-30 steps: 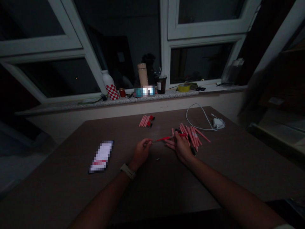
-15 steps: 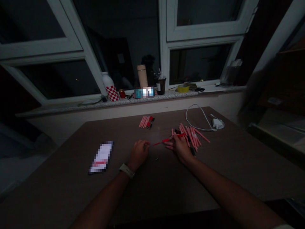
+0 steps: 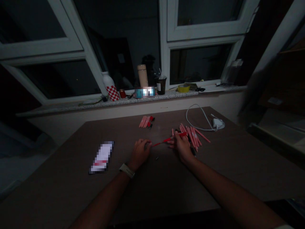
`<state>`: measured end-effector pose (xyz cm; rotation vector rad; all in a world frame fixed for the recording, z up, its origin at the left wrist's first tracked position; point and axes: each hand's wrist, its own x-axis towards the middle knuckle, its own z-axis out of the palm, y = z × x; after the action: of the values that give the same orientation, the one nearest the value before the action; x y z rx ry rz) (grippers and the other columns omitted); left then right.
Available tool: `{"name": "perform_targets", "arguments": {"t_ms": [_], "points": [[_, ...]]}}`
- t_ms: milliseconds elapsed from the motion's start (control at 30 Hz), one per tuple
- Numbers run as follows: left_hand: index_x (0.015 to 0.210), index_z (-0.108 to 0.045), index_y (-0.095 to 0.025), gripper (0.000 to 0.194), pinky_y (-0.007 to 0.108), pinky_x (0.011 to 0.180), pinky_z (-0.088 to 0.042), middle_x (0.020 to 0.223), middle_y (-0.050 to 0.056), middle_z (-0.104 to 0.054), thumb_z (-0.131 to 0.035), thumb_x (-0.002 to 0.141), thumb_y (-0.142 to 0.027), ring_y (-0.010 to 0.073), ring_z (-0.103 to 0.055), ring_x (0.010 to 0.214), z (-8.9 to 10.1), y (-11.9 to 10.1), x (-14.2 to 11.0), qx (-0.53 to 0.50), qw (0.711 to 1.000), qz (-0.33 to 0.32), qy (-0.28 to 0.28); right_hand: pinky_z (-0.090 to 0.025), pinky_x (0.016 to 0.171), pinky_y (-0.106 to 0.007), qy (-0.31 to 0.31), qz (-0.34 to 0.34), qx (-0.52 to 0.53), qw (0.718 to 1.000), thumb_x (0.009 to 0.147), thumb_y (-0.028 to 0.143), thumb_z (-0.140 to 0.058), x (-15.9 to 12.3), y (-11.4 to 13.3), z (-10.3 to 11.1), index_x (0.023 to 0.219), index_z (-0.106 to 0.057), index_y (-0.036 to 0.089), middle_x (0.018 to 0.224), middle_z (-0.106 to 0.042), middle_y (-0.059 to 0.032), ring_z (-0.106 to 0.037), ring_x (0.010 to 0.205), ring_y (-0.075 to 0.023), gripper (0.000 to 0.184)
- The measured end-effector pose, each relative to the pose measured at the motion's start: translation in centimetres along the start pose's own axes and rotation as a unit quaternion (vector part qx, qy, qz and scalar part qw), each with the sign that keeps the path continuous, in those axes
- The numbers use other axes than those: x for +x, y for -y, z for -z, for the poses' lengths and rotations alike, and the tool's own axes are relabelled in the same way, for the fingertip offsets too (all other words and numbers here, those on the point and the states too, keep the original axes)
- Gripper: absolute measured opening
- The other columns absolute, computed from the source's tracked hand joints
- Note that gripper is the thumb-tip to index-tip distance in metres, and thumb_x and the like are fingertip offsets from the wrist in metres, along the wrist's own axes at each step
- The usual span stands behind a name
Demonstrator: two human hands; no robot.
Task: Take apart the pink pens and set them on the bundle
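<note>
My right hand point(image 3: 182, 147) pinches a thin red pen refill point(image 3: 166, 140) that slants down to the left across the dark table point(image 3: 71, 178). My left hand point(image 3: 140, 151), with a watch on its wrist, is curled closed at the refill's lower tip; what its fingers hold is too small to make out. Just right of my right hand lies a heap of pink pen barrels point(image 3: 192, 134). A smaller bundle of pink and red pens point(image 3: 146, 121) lies farther back. A tiny dark piece point(image 3: 157, 157) rests on the table between my hands.
A blurred flat packet point(image 3: 102, 156) lies at the left. A white cable with charger point(image 3: 215, 123) curls at the back right. The windowsill point(image 3: 78, 103) carries a checked bottle point(image 3: 110, 86), a beige flask point(image 3: 143, 75), a dark cup point(image 3: 161, 84) and a yellow tape roll point(image 3: 183, 88).
My left hand has dropped a little toward the table and curled tighter. The red refill's left end has tilted downward with it; my right hand has hardly moved.
</note>
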<state>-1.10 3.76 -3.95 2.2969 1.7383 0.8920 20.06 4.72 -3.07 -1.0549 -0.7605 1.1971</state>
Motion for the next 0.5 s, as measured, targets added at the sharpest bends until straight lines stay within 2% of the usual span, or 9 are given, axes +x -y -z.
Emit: {"name": "perform_targets", "arguments": {"t_ms": [133,333,500], "points": [[0.1,-0.067,-0.023,0.025,0.037,0.087,-0.041,0.101,0.007,-0.058,-0.057,0.087,-0.041,0.0233,-0.051,0.097,0.2,-0.5,-0.1,-0.004,1.0,-0.005,0.013,-0.046,0.037,-0.02,-0.004,0.007,0.002,1.0,0.077,0.056,-0.062,0.1,-0.1,0.0,0.082,-0.051,0.02,0.071,-0.06,0.0003,-0.063,0.051,-0.0131,0.038],[0.093,-0.067,-0.025,0.018,0.038,0.085,-0.039,0.107,0.005,-0.056,-0.057,0.087,-0.037,0.0241,-0.049,0.102,0.4,-0.7,-0.2,0.02,0.999,0.027,0.04,-0.044,0.038,-0.02,-0.035,0.045,0.024,0.998,0.077,0.055,-0.062,0.6,0.0,0.5,0.082,-0.052,0.02,0.056,-0.058,0.0039,-0.056,0.042,-0.0111,0.037],[0.092,-0.066,-0.026,0.016,0.037,0.083,-0.039,0.106,0.004,-0.057,-0.057,0.088,-0.037,0.0237,-0.05,0.102,0.4,-0.8,-0.3,0.044,0.998,0.034,0.037,-0.039,0.036,-0.018,-0.106,0.107,0.049,0.987,0.08,0.053,-0.058,0.8,1.3,0.9,0.081,-0.052,0.021,0.049,-0.052,0.0081,-0.05,0.038,-0.0086,0.033]]}}
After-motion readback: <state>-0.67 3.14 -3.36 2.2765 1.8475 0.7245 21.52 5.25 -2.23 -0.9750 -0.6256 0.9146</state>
